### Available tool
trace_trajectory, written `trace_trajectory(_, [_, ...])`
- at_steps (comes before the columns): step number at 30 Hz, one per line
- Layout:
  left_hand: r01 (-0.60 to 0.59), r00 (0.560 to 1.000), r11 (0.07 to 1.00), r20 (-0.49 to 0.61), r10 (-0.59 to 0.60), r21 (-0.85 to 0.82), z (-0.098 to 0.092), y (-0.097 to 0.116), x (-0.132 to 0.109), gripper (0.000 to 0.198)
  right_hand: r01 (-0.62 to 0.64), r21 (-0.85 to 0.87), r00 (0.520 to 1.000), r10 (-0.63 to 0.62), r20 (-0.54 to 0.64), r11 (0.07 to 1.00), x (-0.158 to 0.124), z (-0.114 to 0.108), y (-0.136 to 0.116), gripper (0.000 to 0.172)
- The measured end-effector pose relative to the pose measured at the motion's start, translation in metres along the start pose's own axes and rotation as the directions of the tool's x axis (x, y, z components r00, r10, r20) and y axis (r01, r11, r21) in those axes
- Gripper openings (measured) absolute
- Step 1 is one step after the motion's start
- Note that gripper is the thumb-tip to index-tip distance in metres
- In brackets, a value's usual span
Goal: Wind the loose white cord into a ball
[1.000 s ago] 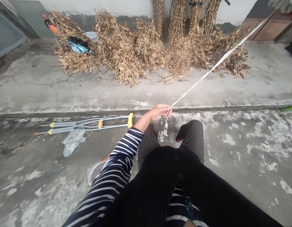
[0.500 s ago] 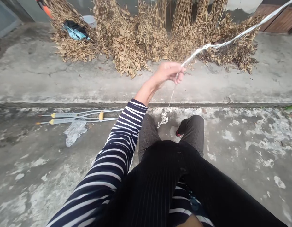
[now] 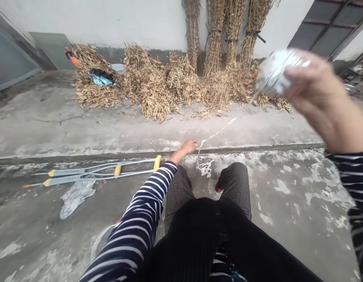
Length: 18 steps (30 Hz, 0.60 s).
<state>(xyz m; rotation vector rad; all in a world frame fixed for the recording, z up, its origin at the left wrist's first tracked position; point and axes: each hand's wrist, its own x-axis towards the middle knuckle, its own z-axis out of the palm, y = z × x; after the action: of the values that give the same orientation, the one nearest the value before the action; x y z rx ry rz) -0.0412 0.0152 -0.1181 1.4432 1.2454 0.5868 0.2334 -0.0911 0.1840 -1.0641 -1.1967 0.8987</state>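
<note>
My left hand (image 3: 186,148) reaches low past my knees, fingers closed on a thin white twine (image 3: 216,134) that runs up to the right. A small tangle of the twine (image 3: 205,168) lies on the concrete between my feet. My right hand (image 3: 313,94) is raised close to the camera at the upper right, blurred, gripping a white ball of twine (image 3: 274,71). Striped sleeves cover both arms.
A pair of metal crutches with yellow pads (image 3: 93,172) lies on the ground to the left, beside a clear plastic bag (image 3: 74,196). Heaps and tied bundles of dry brown plants (image 3: 175,78) lean along the white wall. A concrete step edge (image 3: 81,156) crosses ahead.
My left hand has dropped from chest height back down near the step edge. My right hand with the twine ball has come into view at the upper right. The twine has slackened.
</note>
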Motion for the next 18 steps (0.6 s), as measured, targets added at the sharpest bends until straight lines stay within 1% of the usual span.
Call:
trace_trajectory(2, [-0.049, 0.996, 0.998, -0.071, 0.047, -0.031, 0.010, 0.004, -0.002, 0.015, -0.096, 0.022, 0.994, 0.095, 0.063, 0.995, -0.009, 0.013, 0.032, 0.044])
trace_trajectory(3, [-0.088, 0.993, 0.994, -0.088, 0.082, -0.060, 0.016, 0.011, -0.003, 0.020, -0.161, 0.014, 0.982, 0.159, 0.100, 0.987, -0.013, 0.020, 0.051, 0.045])
trace_trajectory(4, [-0.142, 0.987, 0.984, -0.092, 0.132, -0.111, 0.024, 0.019, -0.005, 0.029, -0.224, 0.005, 0.969, 0.222, 0.112, 0.975, -0.017, 0.027, 0.070, 0.049])
trace_trajectory(5, [-0.209, 0.977, 0.961, -0.088, 0.196, -0.183, 0.032, 0.029, -0.007, 0.037, -0.248, 0.020, 0.963, 0.244, 0.110, 0.969, -0.021, 0.033, 0.088, 0.052])
trace_trajectory(7, [-0.349, 0.935, 0.864, -0.077, 0.345, -0.364, 0.048, 0.046, -0.014, 0.048, -0.296, 0.076, 0.952, 0.288, 0.101, 0.952, -0.025, 0.042, 0.120, 0.060])
trace_trajectory(9, [-0.429, 0.887, 0.755, -0.070, 0.457, -0.496, 0.060, 0.056, -0.020, 0.052, -0.310, 0.109, 0.950, 0.303, 0.072, 0.945, -0.027, 0.046, 0.145, 0.066])
trace_trajectory(11, [-0.450, 0.869, 0.724, -0.069, 0.490, -0.523, 0.068, 0.060, -0.023, 0.055, -0.309, 0.131, 0.951, 0.306, 0.047, 0.942, -0.029, 0.045, 0.161, 0.071])
trace_trajectory(13, [-0.444, 0.880, 0.747, -0.085, 0.467, -0.496, 0.071, 0.057, -0.021, 0.059, -0.315, 0.154, 0.949, 0.312, 0.043, 0.937, -0.031, 0.040, 0.169, 0.073])
trace_trajectory(15, [-0.445, 0.892, 0.778, -0.147, 0.427, -0.443, 0.073, 0.053, -0.016, 0.062, -0.321, 0.158, 0.947, 0.316, 0.056, 0.934, -0.033, 0.035, 0.173, 0.072])
trace_trajectory(16, [-0.453, 0.891, 0.789, -0.183, 0.415, -0.416, 0.073, 0.051, -0.013, 0.061, -0.327, 0.152, 0.945, 0.319, 0.071, 0.933, -0.035, 0.033, 0.174, 0.072])
trace_trajectory(18, [-0.468, 0.884, 0.800, -0.219, 0.414, -0.375, 0.076, 0.050, -0.010, 0.053, -0.337, 0.144, 0.941, 0.328, 0.086, 0.930, -0.038, 0.031, 0.176, 0.072])
